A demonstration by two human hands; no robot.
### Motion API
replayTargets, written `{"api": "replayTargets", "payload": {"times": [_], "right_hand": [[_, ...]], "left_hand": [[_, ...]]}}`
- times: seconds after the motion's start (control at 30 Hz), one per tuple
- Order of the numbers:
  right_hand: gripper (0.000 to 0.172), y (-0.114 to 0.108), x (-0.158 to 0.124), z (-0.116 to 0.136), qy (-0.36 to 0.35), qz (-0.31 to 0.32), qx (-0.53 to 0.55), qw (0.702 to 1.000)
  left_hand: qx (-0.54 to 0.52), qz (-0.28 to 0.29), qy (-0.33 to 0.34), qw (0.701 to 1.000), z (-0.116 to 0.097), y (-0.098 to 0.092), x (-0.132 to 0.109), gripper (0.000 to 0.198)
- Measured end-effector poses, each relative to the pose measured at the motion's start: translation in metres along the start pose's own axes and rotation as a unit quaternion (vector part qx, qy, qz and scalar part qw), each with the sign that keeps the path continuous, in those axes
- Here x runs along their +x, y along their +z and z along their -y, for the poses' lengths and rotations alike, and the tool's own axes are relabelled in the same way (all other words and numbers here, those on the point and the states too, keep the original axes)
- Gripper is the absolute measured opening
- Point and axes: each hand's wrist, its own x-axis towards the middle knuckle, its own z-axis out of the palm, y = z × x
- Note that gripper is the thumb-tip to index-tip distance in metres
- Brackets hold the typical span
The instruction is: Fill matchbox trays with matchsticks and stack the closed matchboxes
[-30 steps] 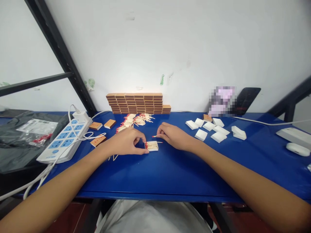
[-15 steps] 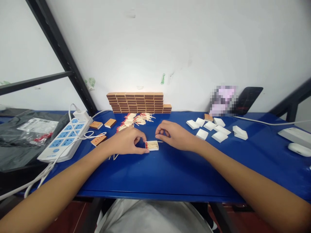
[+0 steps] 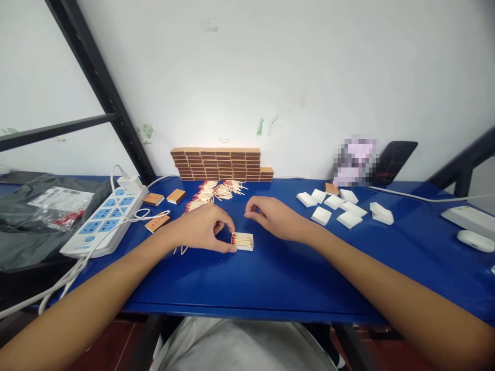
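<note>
A small white matchbox tray lies on the blue table, holding a layer of matches with red heads to the left. My left hand grips the tray's left end between thumb and forefinger. Up and to the right of the tray, apart from it, is my right hand. Its fingertips are pinched together, and whether anything small is between them does not show. Behind my left hand spreads a pile of loose matches, partly covered by that hand.
Orange matchboxes are stacked against the wall. Several white trays lie at the right, near a phone. At the left are loose matchboxes, a power strip with cables and a dark plastic bag.
The tray has shifted slightly toward me with my left hand. My right hand has moved a little up and left; the match seen at its fingertips no longer shows there.
</note>
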Motion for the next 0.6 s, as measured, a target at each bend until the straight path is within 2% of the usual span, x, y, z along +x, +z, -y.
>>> {"api": "replayTargets", "payload": {"times": [0.13,0.23,0.33,0.4,0.5,0.6], "right_hand": [[0.021,0.001,0.024,0.007,-0.042,-0.025,0.024,0.999],[0.019,0.006,0.054,0.011,-0.060,-0.027,0.066,0.996],[0.007,0.015,0.084,0.014,0.006,-0.064,0.185,0.981],[0.007,0.023,0.097,0.014,0.047,-0.102,0.238,0.965],[0.009,0.037,0.103,0.011,0.079,-0.137,0.250,0.955],[0.008,0.048,0.100,0.007,0.089,-0.160,0.197,0.963]], "left_hand": [[0.006,-0.005,0.002,1.000,-0.002,0.002,0.000,0.035],[0.007,-0.004,0.000,1.000,-0.003,0.003,-0.001,0.034],[0.007,-0.003,-0.003,1.000,-0.003,0.004,-0.002,0.034],[0.007,-0.005,-0.003,1.000,-0.002,0.004,-0.002,0.035],[0.008,-0.005,-0.010,1.000,-0.002,0.005,-0.002,0.036],[0.012,-0.004,-0.015,1.000,-0.003,0.006,-0.002,0.036]]}}
